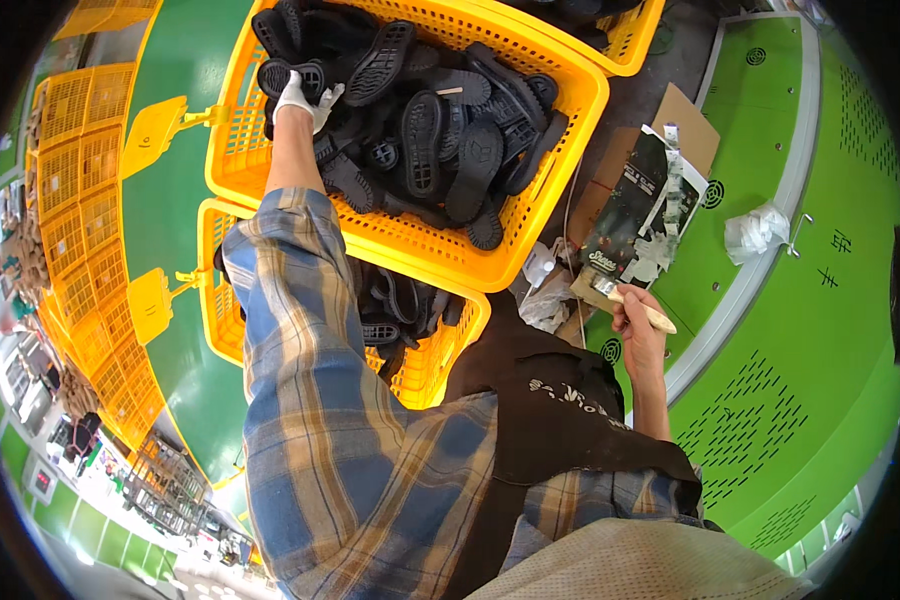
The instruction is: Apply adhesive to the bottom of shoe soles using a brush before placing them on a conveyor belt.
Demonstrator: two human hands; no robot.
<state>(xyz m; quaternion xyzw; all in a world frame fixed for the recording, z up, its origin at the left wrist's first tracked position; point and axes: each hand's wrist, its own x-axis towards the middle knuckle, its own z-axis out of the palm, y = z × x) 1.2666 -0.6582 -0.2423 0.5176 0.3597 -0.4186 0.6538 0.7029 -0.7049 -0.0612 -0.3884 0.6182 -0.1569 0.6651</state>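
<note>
In a white glove, my left hand (305,104) reaches into the upper yellow basket (560,240), its fingers closed on a black shoe sole (313,76) near the far left corner. Many more black soles, such as one tread-up sole (423,143), lie piled in that basket. My bare right hand (644,335) grips a brush by its pale wooden handle (658,318). The brush's bristle end points up and left, near the lower edge of a black, tape-patched cardboard box (625,210).
Beneath the upper basket stands another yellow basket (435,365) holding black soles. Yellow tags (153,137) hang off the baskets' left sides. At right is a green machine panel (770,400) with a white plastic bag (756,233) on it. Stacked yellow crates (85,230) line the far left.
</note>
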